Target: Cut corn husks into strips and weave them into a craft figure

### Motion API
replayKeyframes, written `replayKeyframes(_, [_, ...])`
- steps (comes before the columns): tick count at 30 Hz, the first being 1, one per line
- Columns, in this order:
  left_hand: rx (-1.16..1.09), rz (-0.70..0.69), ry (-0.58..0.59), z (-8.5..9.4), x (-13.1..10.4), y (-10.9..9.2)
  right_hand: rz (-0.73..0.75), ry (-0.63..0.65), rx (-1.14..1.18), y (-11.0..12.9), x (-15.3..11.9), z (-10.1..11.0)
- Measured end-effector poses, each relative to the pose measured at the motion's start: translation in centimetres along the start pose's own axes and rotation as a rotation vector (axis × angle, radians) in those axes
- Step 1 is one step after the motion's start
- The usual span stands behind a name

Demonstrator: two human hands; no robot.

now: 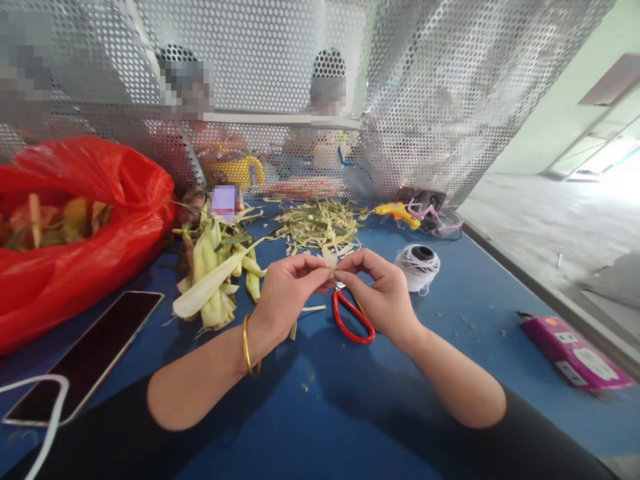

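Observation:
My left hand (287, 290) and my right hand (377, 287) meet over the middle of the blue table, fingertips pinched together. Between them is a small pale piece of corn husk (329, 255), its upper end sticking up above my fingers. Red-handled scissors (354, 321) lie under my right hand, blades mostly hidden. To the left of my left hand is a pile of green corn husks (213, 273). Beyond my hands spreads a heap of shredded husk strips (320, 223). A spool of white thread (419, 267) stands right of my right hand.
A red plastic bag (90, 173) of plant material fills the left side, with a phone (90, 353) and white cable near it. A yellow glue gun (397, 213) and glasses (440, 223) lie at the back right. A purple packet (575, 353) sits right. Behind the perforated metal screen (270, 60) are people.

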State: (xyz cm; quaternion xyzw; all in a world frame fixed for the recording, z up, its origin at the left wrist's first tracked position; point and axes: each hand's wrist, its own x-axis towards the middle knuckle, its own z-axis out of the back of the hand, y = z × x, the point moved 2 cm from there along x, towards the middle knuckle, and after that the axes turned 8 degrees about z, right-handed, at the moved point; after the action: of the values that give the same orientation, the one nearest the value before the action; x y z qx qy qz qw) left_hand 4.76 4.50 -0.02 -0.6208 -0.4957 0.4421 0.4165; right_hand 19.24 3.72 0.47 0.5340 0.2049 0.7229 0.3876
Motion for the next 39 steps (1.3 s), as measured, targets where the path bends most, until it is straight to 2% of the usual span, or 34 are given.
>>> replayKeyframes(5, [0.101,-0.054,0.006,-0.06,-0.08,0.14,-0.096,-0.034,0.139,-0.36,-0.08,-0.25])
replayKeyframes(8, [0.100,-0.009,0.017,-0.15,-0.04,0.22,-0.088,-0.015,0.123,-0.55,-0.12,-0.21])
replayKeyframes(10, [0.060,0.031,0.013,-0.17,-0.03,0.14,-0.037,-0.006,0.065,-0.55,-0.13,-0.06])
replayKeyframes(14, [0.001,0.091,0.003,-0.13,-0.18,-0.20,0.174,0.011,-0.125,-0.10,-0.05,0.26])
replayKeyframes(17, [-0.016,0.125,0.010,-0.13,-0.31,-0.37,0.233,0.017,-0.192,0.10,0.00,0.31])
replayKeyframes(22, [-0.001,0.054,0.006,-0.17,-0.30,-0.38,0.164,0.016,-0.123,0.02,-0.06,0.10])
replayKeyframes(28, [0.063,-0.078,0.014,-0.19,-0.29,-0.28,-0.028,-0.028,0.177,-0.27,-0.16,-0.23])
replayKeyframes(33, [0.090,-0.019,0.006,-0.02,-0.16,-0.46,-0.059,-0.015,0.224,-0.66,-0.01,-0.31])
replayKeyframes(39, [0.073,0.099,0.017,0.19,-0.13,-0.65,-0.004,0.022,0.043,0.04,0.21,0.18])
